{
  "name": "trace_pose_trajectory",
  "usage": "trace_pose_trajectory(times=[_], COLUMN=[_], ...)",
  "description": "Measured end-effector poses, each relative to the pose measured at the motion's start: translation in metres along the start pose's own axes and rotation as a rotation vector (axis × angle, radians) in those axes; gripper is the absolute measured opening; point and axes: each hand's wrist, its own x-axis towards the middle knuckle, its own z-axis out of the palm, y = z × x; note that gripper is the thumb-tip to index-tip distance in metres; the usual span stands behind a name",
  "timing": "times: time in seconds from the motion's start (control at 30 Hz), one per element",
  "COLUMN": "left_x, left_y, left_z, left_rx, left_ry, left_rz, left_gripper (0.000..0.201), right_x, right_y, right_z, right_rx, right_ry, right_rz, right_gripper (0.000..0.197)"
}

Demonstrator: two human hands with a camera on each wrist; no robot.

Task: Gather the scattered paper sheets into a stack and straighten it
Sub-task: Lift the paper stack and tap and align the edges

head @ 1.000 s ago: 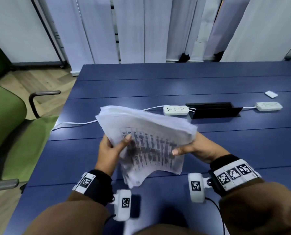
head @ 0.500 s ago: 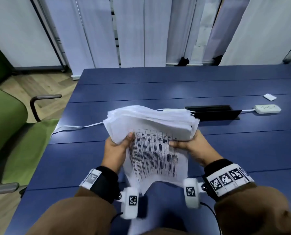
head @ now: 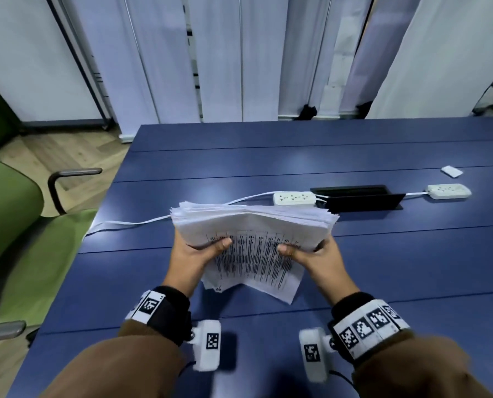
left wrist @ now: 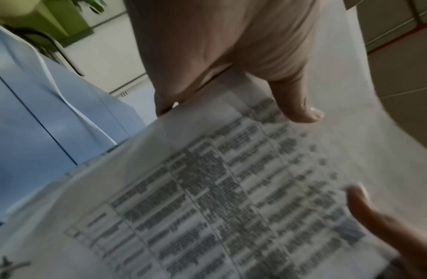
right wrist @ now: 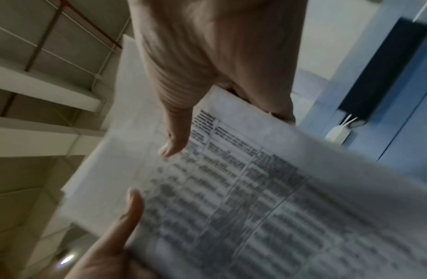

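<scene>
A thick stack of printed paper sheets (head: 253,234) is held above the blue table (head: 297,150), its far end raised and fanned, its near end drooping to the tabletop. My left hand (head: 195,252) grips the stack's left side, thumb on the printed top sheet (left wrist: 231,188), fingers underneath. My right hand (head: 311,254) grips the right side the same way, thumb on top (right wrist: 176,143). The stack's edges are uneven. Both wrist views show the table of text on the top sheet (right wrist: 255,198), blurred.
Two white power strips (head: 294,198) (head: 449,191) with cables lie beyond the stack beside a black cable hatch (head: 360,198). A small white card (head: 451,171) lies at far right. A green chair (head: 15,231) stands left of the table. Blinds hang behind.
The stack has been turned from tilted to square between both hands and lowered toward the table. Both hands have come closer together on its near part.
</scene>
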Motion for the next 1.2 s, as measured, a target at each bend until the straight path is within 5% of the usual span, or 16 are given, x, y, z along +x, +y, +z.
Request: trace_pose_trajectory(times=[0.53, 0.7, 1.03, 1.2], left_x=[0.002, 0.006, 0.013, 0.014], left_y=[0.003, 0.003, 0.004, 0.0], left_z=[0.01, 0.014, 0.018, 0.018], left_rx=[0.002, -0.056, -0.093, -0.107], left_ry=[-0.062, -0.011, -0.115, -0.051], left_rz=[0.003, 0.002, -0.03, -0.03], left_gripper=[0.098, 0.1, 0.081, 0.091], right_x=[0.015, 0.002, 0.01, 0.001], right_y=[-0.018, -0.022, -0.031, -0.031], right_z=[0.003, 0.01, 0.008, 0.011], right_rx=[0.092, -0.047, -0.144, -0.117], right_ry=[0.015, -0.175, -0.224, -0.254], right_rz=[0.003, -0.005, -0.002, -0.024], right_gripper=[0.063, 0.08, 0.085, 0.078])
